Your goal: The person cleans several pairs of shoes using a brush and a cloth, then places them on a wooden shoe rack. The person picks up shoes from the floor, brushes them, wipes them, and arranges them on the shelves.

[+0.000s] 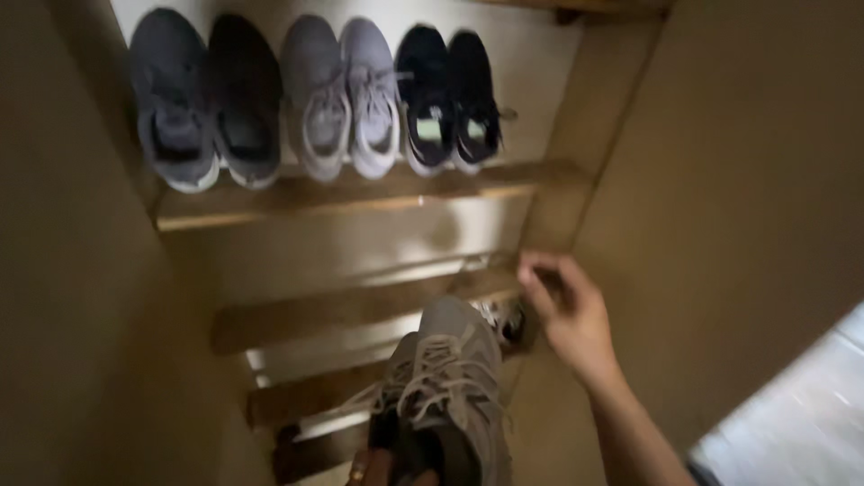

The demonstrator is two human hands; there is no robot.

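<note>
Grey laced sneaker [445, 378] sits low in the wooden shoe rack [360, 193], gripped at its heel opening by the left hand [382, 468], which the frame's bottom edge mostly cuts off. Just right of its toe, the right hand [562, 306] hovers with fingers loosely curled, holding nothing. Motion blur softens everything. Three pairs of sneakers [315, 99] line the top shelf between tan walls.

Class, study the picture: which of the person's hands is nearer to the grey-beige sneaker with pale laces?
Left. The left hand grips the grey-beige sneaker at its opening, at the bottom edge. The right hand hovers just right of the sneaker's toe, fingers curled, apparently not touching it.
</note>
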